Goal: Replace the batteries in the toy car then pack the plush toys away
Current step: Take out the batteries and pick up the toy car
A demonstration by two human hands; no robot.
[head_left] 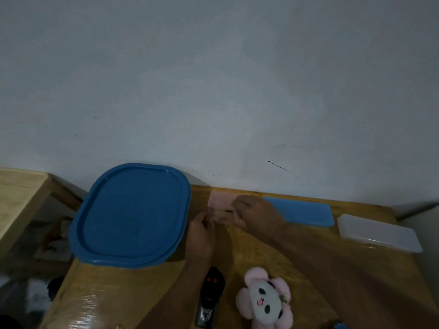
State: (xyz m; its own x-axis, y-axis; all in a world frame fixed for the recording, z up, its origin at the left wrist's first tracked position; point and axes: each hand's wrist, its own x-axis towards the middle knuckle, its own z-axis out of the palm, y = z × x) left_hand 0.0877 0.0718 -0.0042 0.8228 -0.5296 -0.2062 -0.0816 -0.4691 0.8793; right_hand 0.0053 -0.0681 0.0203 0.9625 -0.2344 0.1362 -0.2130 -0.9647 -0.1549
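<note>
The left hand (202,233) curls its fingers (206,216) against the near left end of a pink box (221,200), and the right hand (255,210) closes its fingers (237,218) over the box's right end; blur hides finer detail. The box sits at the far edge of the wooden table (261,252) by the wall. The black toy car (211,293) lies near the front, under the left forearm, with the panda plush (266,299) just beside it. A large blue lid (130,214) lies to the left; a flat blue lid (304,211) and a clear container (377,231) lie to the right

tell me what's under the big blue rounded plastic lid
Only the wooden table shows below the big blue rounded plastic lid, along its near edge. The lid hides whatever it sits on, so any tub or contents cannot be seen.
</note>
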